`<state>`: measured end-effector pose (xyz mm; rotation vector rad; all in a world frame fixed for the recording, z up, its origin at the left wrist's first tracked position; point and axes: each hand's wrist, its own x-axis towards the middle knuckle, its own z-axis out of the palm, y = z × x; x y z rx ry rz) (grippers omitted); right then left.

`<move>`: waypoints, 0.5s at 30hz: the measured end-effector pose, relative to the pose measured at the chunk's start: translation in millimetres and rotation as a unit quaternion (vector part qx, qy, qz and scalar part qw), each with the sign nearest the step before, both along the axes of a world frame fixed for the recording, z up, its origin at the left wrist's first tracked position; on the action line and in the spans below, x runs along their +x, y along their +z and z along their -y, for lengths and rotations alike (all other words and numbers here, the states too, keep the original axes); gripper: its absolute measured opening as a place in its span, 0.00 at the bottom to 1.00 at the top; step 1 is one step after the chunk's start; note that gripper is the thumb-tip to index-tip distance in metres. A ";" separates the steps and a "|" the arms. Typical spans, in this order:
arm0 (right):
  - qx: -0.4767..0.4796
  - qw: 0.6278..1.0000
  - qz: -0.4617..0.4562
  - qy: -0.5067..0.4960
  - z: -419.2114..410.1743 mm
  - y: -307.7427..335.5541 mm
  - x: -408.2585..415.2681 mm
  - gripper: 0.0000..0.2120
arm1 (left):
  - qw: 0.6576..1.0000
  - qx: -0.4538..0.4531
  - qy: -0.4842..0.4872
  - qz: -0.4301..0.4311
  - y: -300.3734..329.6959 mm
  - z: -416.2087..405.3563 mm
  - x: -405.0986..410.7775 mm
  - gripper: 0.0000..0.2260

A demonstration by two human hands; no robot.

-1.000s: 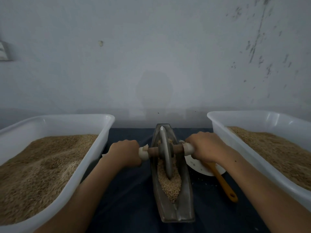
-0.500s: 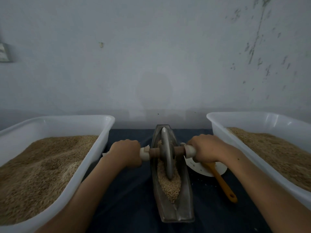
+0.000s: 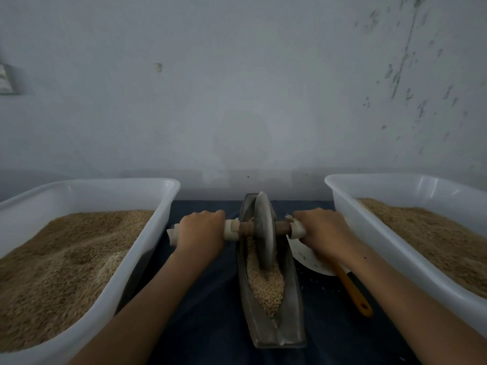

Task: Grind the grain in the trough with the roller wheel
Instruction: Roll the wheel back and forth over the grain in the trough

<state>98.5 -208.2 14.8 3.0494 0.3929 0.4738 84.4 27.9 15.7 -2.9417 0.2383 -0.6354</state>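
Note:
A narrow boat-shaped metal trough [image 3: 295, 306] lies lengthwise on the dark cloth at the centre, holding tan grain [image 3: 266, 285] in its near half. The grey roller wheel [image 3: 264, 230] stands upright in the far half of the trough, its rim sunk in the grain. A brown axle with white-wrapped ends runs through the wheel. My left hand [image 3: 201, 231] grips the left end of the axle. My right hand [image 3: 322, 231] grips the right end.
Two white plastic tubs of tan grain flank the trough, one on the left [image 3: 147, 233] and one on the right [image 3: 350, 214]. A white plate [image 3: 308, 259] with an orange-handled utensil [image 3: 354, 293] lies under my right forearm. A grey wall stands close behind.
Both hands have pushed the wheel a little farther away along the trough, toward the wall end. More grain lies uncovered in the near half.

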 end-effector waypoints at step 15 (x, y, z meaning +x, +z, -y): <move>-0.036 0.994 -0.103 0.009 -3.8 16.4 -6.5 0.05 | 0.984 -0.019 0.012 -0.177 7.1 -6.7 5.7 0.10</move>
